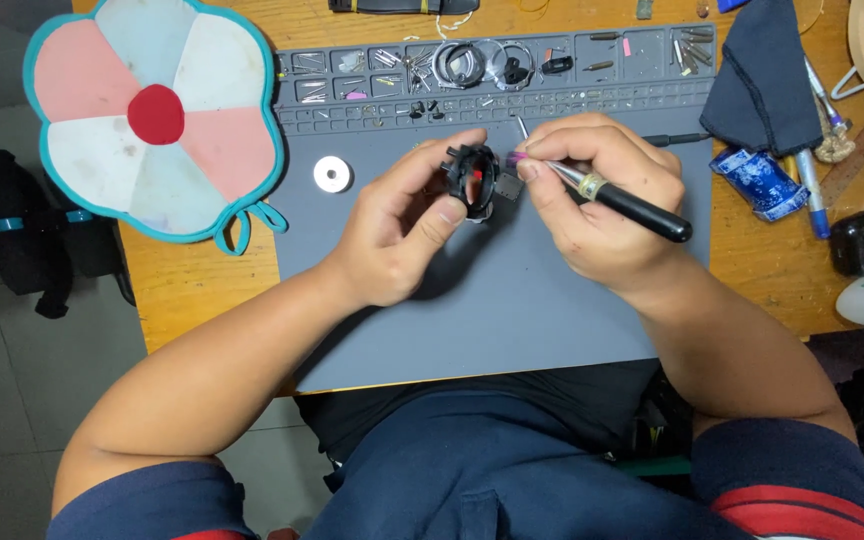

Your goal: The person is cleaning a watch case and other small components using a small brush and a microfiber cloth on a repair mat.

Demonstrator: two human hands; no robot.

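Two hands meet over the grey rubber work mat (472, 300). The left hand (407, 235) pinches a small round black plastic part with a red lens (474, 180) just above mat centre. The right hand (597, 205) grips a black-handled precision screwdriver (622, 203), its tip at the part's 3 o'clock. A silver metal ring (332, 174) sits at 9 o'clock.
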